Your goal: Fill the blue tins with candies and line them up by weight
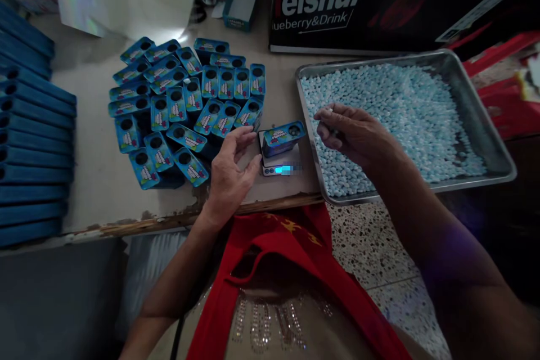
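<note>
Filling and weighing a small box seems to be the step in hand: it stands upright on a little scale with a lit display, near the table's front edge, just left of the metal tray. The right hand is over the tray's near left part, its grip narrow, thumb and fingers pinched around what look like a few candies. The left hand has a wide, loose grip beside the scale, thumb apart from the fingers and apparently holding nothing; whether it touches the scale I cannot tell. The next move probably calls for bringing the pinch over the box's round opening and letting pieces drop in with care, watching the display.

Pale blue and white candies cover most of the tray, thinning toward its near right corner. Left of the scale, many matching boxes crowd the table, their round holes facing up; how full they are is too dark to tell. More blue boxes are stacked at the far left.
</note>
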A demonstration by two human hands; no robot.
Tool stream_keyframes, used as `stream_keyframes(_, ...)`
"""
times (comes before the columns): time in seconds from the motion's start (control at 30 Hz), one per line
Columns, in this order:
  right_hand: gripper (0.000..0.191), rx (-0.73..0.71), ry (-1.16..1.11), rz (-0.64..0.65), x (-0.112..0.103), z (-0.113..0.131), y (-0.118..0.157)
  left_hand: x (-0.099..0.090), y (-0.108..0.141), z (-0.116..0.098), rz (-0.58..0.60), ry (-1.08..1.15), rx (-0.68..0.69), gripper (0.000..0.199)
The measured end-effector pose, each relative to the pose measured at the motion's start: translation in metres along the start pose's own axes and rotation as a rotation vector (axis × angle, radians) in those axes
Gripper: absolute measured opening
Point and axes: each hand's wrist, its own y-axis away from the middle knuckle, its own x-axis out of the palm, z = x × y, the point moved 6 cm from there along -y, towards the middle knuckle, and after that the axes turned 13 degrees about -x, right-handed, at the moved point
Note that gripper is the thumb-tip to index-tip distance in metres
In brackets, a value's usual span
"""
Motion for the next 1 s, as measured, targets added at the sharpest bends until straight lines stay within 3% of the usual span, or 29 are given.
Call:
stream_keyframes(0.17, 0.038, -0.014, 0.035, -0.029, -0.003, 0.006, 0.001, 0.004, -0.004, 0.002, 0.004, 0.027, -0.007, 0.058)
stream_keyframes(0.47, 0.020, -0.071, 0.099, -0.237, -0.038, 0.026, 0.014, 0.015, -0.013, 0.008, 0.034, 0.028, 0.013, 0.060)
stream_keyframes(0.67, 0.021, -0.057, 0.151, -0.137, -0.038, 0.024, 0.016, 0.030, -0.023, 0.014, 0.030, 0.018, 0.033, 0.068)
stream_keyframes(0.77, 0.011, -0.150, 0.402, -0.193, -0.052, 0.026, 0.017, 0.041, -0.032, 0.022, 0.002, -0.018, 0.004, 0.060)
stream_keyframes(0.83, 0.021, -0.264, 0.664, -0.261, -0.062, 0.032, 0.020, 0.046, -0.037, 0.023, -0.021, -0.051, -0.019, 0.049)
stream_keyframes(0.9, 0.033, -0.347, 0.776, -0.327, -0.068, 0.034, 0.023, 0.051, -0.040, 0.015, -0.019, -0.088, 0.016, 0.042)
stream_keyframes(1.0, 0.017, -0.357, 0.542, -0.428, -0.070, 0.018, 0.026, 0.065, -0.040, -0.020, 0.025, -0.211, 0.248, 0.035)
